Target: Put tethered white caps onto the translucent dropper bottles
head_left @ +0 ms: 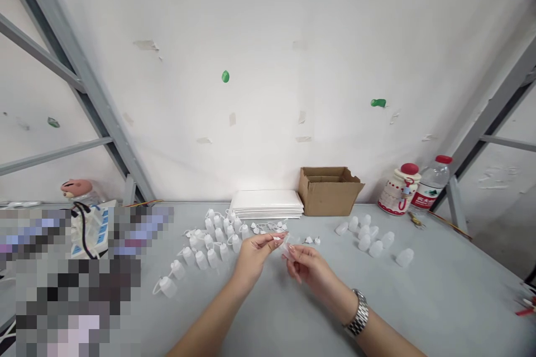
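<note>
Above the middle of the grey table, my left hand (254, 256) pinches a small white cap piece (277, 239). Close on its right, my right hand (305, 262) has its fingers closed round a small translucent bottle (285, 246), partly hidden by the fingers. Left of my hands stand several white bottles (201, 260) with caps and looped straps. Several uncapped translucent bottles (376, 249) are spread on the right. Loose white caps with straps (268, 227) lie just behind my hands, and a few more caps (309, 240) are a little to the right.
A stack of white sheets (267, 204) and an open cardboard box (329, 198) are at the table's back. Farther right stand a decorated bottle (398, 192) and a red-capped water bottle (431, 184). A power strip (92, 228) is at left, beside a pixelated area.
</note>
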Demonstrator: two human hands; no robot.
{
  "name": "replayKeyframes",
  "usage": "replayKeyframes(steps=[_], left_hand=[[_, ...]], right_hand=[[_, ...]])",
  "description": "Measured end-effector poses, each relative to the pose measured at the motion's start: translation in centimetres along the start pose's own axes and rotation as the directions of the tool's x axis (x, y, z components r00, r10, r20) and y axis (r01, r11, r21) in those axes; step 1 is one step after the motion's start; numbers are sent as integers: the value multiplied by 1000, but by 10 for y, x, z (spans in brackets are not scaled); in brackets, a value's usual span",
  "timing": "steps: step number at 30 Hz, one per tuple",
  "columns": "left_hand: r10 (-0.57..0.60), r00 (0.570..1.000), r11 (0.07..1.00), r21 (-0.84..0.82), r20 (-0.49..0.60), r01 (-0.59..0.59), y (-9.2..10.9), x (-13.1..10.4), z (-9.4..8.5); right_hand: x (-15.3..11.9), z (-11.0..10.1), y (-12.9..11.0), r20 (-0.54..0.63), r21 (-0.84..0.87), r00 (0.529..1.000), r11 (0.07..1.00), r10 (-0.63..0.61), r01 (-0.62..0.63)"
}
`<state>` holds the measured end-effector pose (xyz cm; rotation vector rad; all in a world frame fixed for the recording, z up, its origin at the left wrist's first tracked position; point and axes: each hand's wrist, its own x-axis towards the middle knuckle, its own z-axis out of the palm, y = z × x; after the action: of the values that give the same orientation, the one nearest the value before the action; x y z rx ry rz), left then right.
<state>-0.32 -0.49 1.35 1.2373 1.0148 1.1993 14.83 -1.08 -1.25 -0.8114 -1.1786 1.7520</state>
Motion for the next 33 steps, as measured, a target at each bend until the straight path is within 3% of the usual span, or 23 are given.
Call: replayKeyframes(steps=[4,8,11,15,23,25,28,33], left_hand=[[40,998,999,31,57,-42,0,1,-2],[46,990,998,25,131,-49,3,3,-5],[56,979,990,115,198,-80,6,3,-7],[66,990,958,271,122,-97,6,4,-8],[154,988,955,258,-7,-147,4,7,-13],[148,988,969,207,-43,-136,5,7,-13],[26,998,1000,2,-60,-26,5,8,-13],[-113,987,956,-285,-116,76,5,10,-17]], right_hand=[[-2,0,0,147,205,982,968,118,-147],[-5,3,0,149,243,985,963,85,-120],[-5,2,-4,139,284,988,953,65,-102],[-2,-3,-10,123,317,992,947,12,-50],[1,-7,-4,27,337,998,941,-51,39],[1,-7,-2,-8,293,997,953,-74,73],[1,-6,-4,-75,170,989,976,-128,139],[-2,-2,-7,-128,-32,977,985,-170,167]])
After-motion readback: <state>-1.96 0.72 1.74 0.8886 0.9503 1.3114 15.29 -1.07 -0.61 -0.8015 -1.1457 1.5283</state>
